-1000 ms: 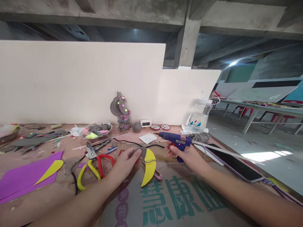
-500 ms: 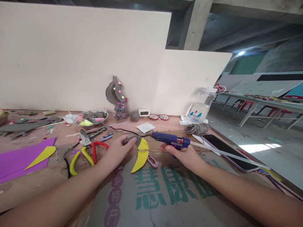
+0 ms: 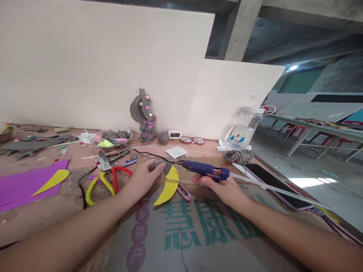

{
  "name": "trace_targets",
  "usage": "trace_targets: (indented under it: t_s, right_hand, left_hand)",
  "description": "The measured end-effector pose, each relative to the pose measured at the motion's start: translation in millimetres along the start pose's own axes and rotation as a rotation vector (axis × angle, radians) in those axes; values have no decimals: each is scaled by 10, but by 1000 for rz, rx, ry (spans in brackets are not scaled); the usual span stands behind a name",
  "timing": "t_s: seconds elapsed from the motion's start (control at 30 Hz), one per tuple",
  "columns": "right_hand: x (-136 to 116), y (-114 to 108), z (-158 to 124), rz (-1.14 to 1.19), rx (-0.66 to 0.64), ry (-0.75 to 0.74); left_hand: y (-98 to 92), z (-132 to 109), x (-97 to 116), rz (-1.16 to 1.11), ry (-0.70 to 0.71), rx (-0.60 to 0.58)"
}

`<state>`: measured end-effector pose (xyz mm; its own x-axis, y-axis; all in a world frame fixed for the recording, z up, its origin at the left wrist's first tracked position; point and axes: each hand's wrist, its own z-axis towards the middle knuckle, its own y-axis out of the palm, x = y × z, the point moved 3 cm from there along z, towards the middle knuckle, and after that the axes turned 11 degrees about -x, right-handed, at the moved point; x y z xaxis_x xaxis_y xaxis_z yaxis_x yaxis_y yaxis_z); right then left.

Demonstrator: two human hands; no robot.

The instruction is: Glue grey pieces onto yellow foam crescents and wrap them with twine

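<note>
My left hand (image 3: 148,176) pinches the grey-wrapped upper end of a yellow crescent (image 3: 168,187), its pointed tip hanging down to the left. Grey yarn covers that end, and a strand crosses the yellow part and runs right toward my other hand. In my right hand (image 3: 224,188) is a blue glue gun (image 3: 204,169), its nozzle aimed left at the crescent and a long clear glue stick (image 3: 272,185) poking out of its back. A pink slotted tool (image 3: 184,192) lies just right of the crescent on the printed board (image 3: 153,241).
Left of my arm lie yellow-handled cutters (image 3: 104,177), red-handled pliers (image 3: 115,177) and purple sheets (image 3: 31,181). A phone (image 3: 276,185), a grey yarn bundle (image 3: 238,156) and a water jug (image 3: 241,130) stand or lie to the right. At the back are a small clock (image 3: 175,134) and a decorated grey crescent (image 3: 143,113).
The view has shifted slightly, so the background sits a little further right. The yellow crescent's tip has swung a little left. Both hands keep their holds.
</note>
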<state>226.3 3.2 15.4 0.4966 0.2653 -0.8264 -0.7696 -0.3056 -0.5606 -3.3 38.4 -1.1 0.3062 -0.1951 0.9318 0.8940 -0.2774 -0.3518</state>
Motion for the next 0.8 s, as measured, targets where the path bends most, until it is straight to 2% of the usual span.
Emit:
trace_targets:
  t_s: [0.4,0.6,0.8]
  right_hand:
    - [98,27,-11,-128,27,154]
    - [-93,100,-2,-87,-5,48]
    - [-88,148,-3,-9,-82,21]
  left_hand:
    - [-3,-32,52,46,-21,20]
    - [1,-60,81,49,-25,24]
    - [-8,-60,89,98,3,20]
